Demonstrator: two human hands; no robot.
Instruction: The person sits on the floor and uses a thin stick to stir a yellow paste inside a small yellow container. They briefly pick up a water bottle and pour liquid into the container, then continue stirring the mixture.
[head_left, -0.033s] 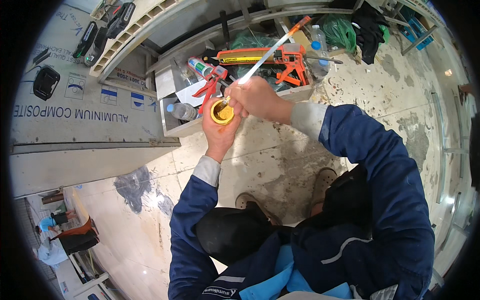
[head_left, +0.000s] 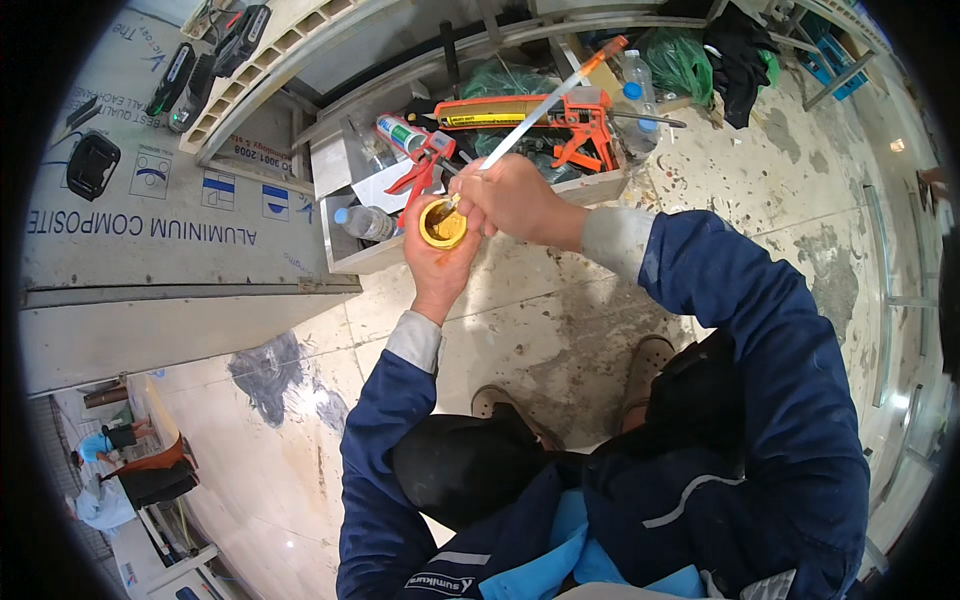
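Observation:
My left hand is wrapped round a small round yellow pot, tilted so that its open mouth faces me. Yellow-brown stuff shows inside it. A long thin white stick is pinched in my right hand. Its lower end reaches into the pot's mouth, while its upper end, stained orange-red, points up and to the right. My two hands meet at the pot's right side. What the stick's lower tip looks like is partly hidden by the pot and my fingers.
Just beyond my hands stands an open box holding a red caulking gun, a larger orange caulking gun and a plastic bottle. A printed panel with battery packs lies left. Two people are far left.
The stick's upper end has shifted slightly to the right, and its lower end has moved a little inside the pot. Both hands stay in nearly the same place.

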